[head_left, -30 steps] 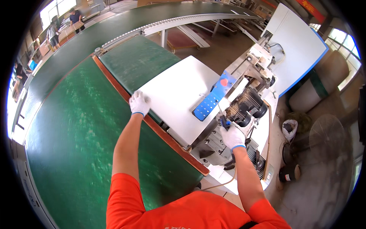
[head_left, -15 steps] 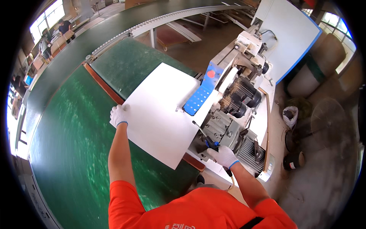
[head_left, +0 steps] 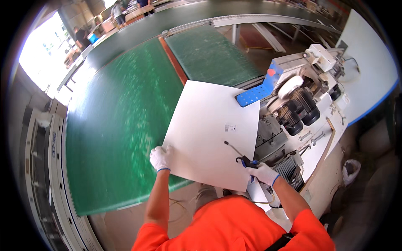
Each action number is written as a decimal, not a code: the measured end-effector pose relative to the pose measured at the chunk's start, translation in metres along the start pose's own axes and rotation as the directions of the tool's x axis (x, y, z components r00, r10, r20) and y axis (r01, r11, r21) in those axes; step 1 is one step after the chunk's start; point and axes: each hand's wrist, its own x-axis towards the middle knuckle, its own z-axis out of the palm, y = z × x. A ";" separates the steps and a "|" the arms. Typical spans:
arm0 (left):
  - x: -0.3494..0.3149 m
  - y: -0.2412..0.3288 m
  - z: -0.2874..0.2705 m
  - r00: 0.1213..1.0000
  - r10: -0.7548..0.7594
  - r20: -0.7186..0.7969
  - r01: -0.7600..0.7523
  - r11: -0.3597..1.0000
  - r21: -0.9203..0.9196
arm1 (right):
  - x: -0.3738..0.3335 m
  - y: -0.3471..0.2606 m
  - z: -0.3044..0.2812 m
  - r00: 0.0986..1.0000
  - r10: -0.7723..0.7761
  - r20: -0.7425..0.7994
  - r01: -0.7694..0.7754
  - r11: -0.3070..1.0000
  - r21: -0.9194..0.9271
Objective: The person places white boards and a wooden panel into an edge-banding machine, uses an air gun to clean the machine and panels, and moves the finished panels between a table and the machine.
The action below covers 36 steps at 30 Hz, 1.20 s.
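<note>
- Well, at the left is a big green table (head_left: pixel 121 138), with pale scuffs on it.
- Next comes the left hand (head_left: pixel 161 159), in a white glove. Its fingers are bent and closed on the left edge of the board, close to the near corner.
- The white board (head_left: pixel 205 129) lies over the right side of the table, its near edge sticking out past it. It looks almost square, a bit longer from near to far, and its far end leans right. It is flat and smooth, with a small label (head_left: pixel 230 128) on its right part.
- Above the board's right side is a blue and black air gun (head_left: pixel 248 162). Its thin tube points far and left.
- A blue plate (head_left: pixel 253 95) with little holes reaches over the far right corner.
- The right hand (head_left: pixel 264 173), gloved too, has its fingers wrapped around the air gun.
- Far to the right sits a white sack (head_left: pixel 351 170); I cannot tell what is in it.
</note>
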 end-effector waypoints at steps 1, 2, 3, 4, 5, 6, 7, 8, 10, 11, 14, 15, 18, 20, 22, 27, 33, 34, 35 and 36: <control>-0.028 -0.016 -0.012 0.999 -0.033 0.016 0.033 0.999 -0.031 | -0.015 0.000 0.000 0.999 0.041 0.004 -0.041 0.996 -0.074; -0.057 -0.035 -0.022 0.998 -0.060 0.036 0.062 0.997 -0.050 | -0.025 0.011 -0.001 0.997 0.071 0.032 -0.070 0.997 -0.037; -0.088 -0.056 -0.023 0.990 -0.110 0.088 0.114 0.992 -0.051 | -0.034 0.024 -0.005 0.993 0.102 0.059 -0.102 0.995 0.001; -0.117 -0.077 -0.030 0.979 -0.157 0.131 0.165 0.985 -0.047 | -0.042 0.033 -0.006 0.988 0.127 0.089 -0.131 0.991 0.040; -0.137 -0.091 -0.036 0.965 -0.202 0.167 0.214 0.975 -0.059 | -0.050 0.034 -0.008 0.976 0.191 0.104 -0.195 0.980 0.034; -0.150 -0.104 -0.044 0.946 -0.245 0.214 0.273 0.955 -0.113 | -0.052 0.044 -0.008 0.970 0.199 0.139 -0.211 0.974 0.081; -0.164 -0.115 -0.049 0.922 -0.286 0.261 0.337 0.925 -0.178 | -0.054 0.056 -0.011 0.964 0.203 0.169 -0.224 0.968 0.116; -0.183 -0.130 -0.053 0.892 -0.331 0.308 0.408 0.882 -0.236 | -0.059 0.057 -0.009 0.955 0.214 0.206 -0.245 0.959 0.142; -0.195 -0.135 -0.045 0.894 -0.290 0.343 0.445 0.674 -0.589 | -0.066 0.058 0.001 0.943 0.168 0.288 -0.221 0.962 0.163; -0.197 -0.146 -0.048 0.867 -0.362 0.342 0.498 0.659 -0.563 | -0.067 0.057 0.008 0.937 0.158 0.311 -0.207 0.970 0.131; -0.241 -0.174 -0.063 0.824 -0.513 0.240 0.562 0.689 -0.458 | -0.073 0.055 0.023 0.912 0.168 0.374 -0.184 0.983 0.007; -0.265 -0.181 -0.071 0.809 -0.556 0.189 0.580 0.704 -0.410 | -0.077 0.054 0.030 0.903 0.189 0.387 -0.185 0.982 -0.047; -0.361 -0.215 -0.100 0.679 -0.725 0.116 0.691 0.577 -0.435 | -0.091 0.059 0.061 0.859 0.233 0.456 -0.127 0.959 -0.252; -0.436 -0.240 -0.129 0.544 -0.835 0.083 0.765 0.452 -0.459 | -0.107 0.059 0.096 0.792 0.236 0.563 -0.046 0.943 -0.331; -0.525 -0.265 -0.144 0.376 -0.926 0.035 0.812 0.311 -0.494 | -0.114 0.057 0.138 0.735 0.266 0.624 0.058 0.892 -0.448; -0.739 -0.285 -0.209 -0.065 -0.996 -0.065 0.804 -0.014 -0.594 | -0.163 0.093 0.262 0.488 0.407 0.772 0.229 0.794 -0.564; -0.971 -0.221 -0.211 -0.514 -0.858 0.014 0.625 -0.385 -0.679 | -0.282 0.122 0.387 0.297 0.664 0.686 0.545 0.472 -0.693; -0.996 -0.208 -0.208 -0.561 -0.828 -0.008 0.593 -0.395 -0.702 | -0.293 0.134 0.408 0.252 0.703 0.665 0.582 0.438 -0.685; -1.018 -0.204 -0.215 -0.614 -0.789 -0.025 0.565 -0.417 -0.712 | -0.307 0.154 0.432 0.207 0.727 0.655 0.625 0.417 -0.660; -1.038 -0.203 -0.222 -0.662 -0.748 -0.041 0.537 -0.435 -0.723 | -0.324 0.170 0.455 0.166 0.748 0.642 0.665 0.397 -0.633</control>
